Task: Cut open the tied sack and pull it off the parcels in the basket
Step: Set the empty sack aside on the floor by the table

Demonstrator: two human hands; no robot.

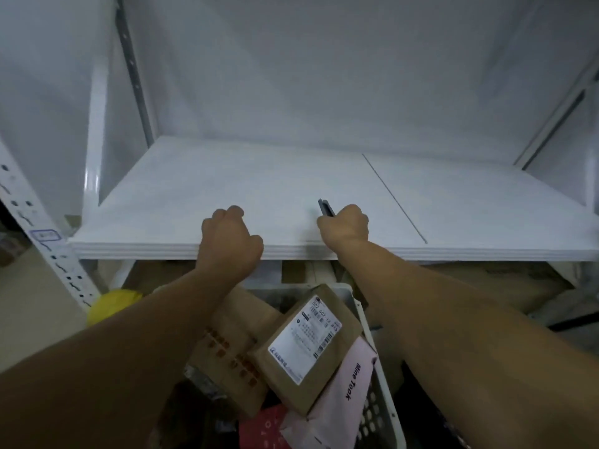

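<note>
My right hand (345, 226) rests on the white shelf board and grips a dark grey cutter (325, 208) whose tip sticks up past the fingers. My left hand (230, 236) lies at the shelf's front edge with its fingers curled and nothing in it. Below my arms stands a white plastic basket (384, 413) filled with parcels: a brown box with a white label (308, 348), a brown printed carton (233, 348) and a pink "Mine Took" mailer (350, 393). No sack is visible over the parcels.
The white shelf board (259, 189) runs across the view, with a seam (393, 197) on its right half. A perforated white rack post (42, 234) stands at the left. A yellow bag (111, 303) lies on the floor. Cardboard boxes (505, 286) sit under the shelf.
</note>
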